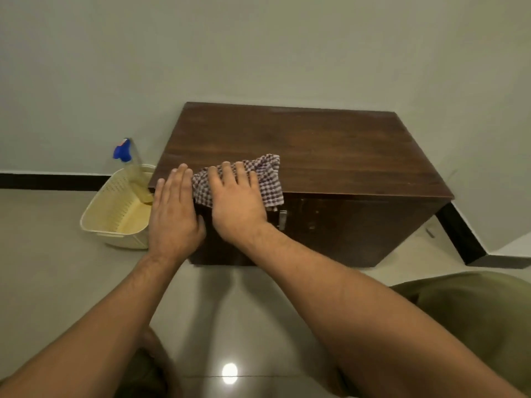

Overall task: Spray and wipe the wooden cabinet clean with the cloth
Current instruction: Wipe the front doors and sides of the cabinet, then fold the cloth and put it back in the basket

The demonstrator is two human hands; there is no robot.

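A low dark wooden cabinet [316, 150] stands against the wall, with a small metal handle [282, 219] on its front. A brown-and-white checked cloth [267, 179] lies over the top's front left edge, partly hanging down the front. My right hand [237, 202] presses flat on the cloth, fingers spread. My left hand [173, 214] rests flat on the cabinet's front left corner beside the cloth, fingers together, holding nothing. A spray bottle with a blue trigger head [123, 150] leans inside the basket to the left.
A cream plastic basket [115, 208] sits on the tiled floor just left of the cabinet. A black skirting strip [57, 181] runs along the wall. My knee in olive cloth [474, 311] is at the lower right.
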